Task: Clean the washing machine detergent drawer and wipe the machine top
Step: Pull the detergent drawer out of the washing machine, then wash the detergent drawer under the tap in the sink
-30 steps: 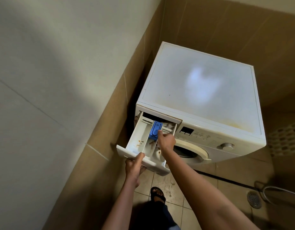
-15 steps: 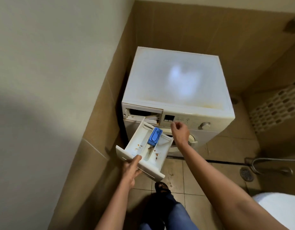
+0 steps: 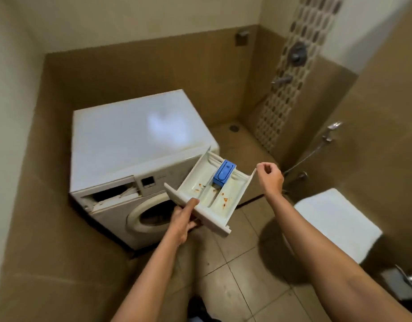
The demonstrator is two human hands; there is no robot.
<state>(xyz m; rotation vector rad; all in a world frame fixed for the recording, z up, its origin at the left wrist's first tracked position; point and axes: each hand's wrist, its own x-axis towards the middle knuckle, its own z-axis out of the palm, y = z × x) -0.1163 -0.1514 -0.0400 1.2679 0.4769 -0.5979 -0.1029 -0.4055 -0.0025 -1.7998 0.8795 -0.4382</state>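
The detergent drawer (image 3: 200, 182) is out of the washing machine (image 3: 107, 219), its front gripped by the left hand (image 3: 183, 220). The right hand (image 3: 270, 176) is loosely curled and empty beside its rear. Stains still need washing, and the machine top (image 3: 130, 140) looks unwiped.

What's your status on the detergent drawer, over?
Left hand grips drawer front. Right hand curled beside its rear corner, contact unclear. Drawer out of washing machine, orange stains inside. Nothing blocking.
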